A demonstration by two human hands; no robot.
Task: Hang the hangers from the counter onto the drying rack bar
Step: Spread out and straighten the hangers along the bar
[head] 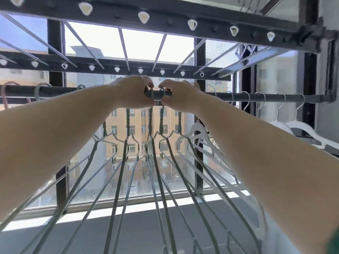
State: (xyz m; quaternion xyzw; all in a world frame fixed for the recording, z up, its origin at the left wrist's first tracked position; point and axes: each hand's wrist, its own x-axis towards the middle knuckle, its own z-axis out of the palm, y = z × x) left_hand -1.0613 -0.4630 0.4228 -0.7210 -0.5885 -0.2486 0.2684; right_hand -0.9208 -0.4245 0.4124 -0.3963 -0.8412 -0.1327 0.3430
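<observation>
Both arms reach up to the drying rack bar (266,97), a dark grey rod running across in front of the window (143,50). The left hand (133,93) has its grip closed on the hook of the centre hanger (150,118), thumb below and fingertips above, right where the hook sits over the bar. The right hand (178,95) is just beside it, nearly touching, and pinches the hook of the neighbour hanger (161,119) in the same way. These two belong to a row of grey wire hangers (127,118) with twisted necks, all hung on the middle stretch of the bar, their shoulders fanning down toward the camera. Further right along the bar hang white plastic hangers (300,127), and at the far left a pink hanger (5,99) hooks over it. Overhead is the rack frame (165,22) with thin rods and white triangular holes. Below the window lies a grey counter (211,213) striped with sunlight.
</observation>
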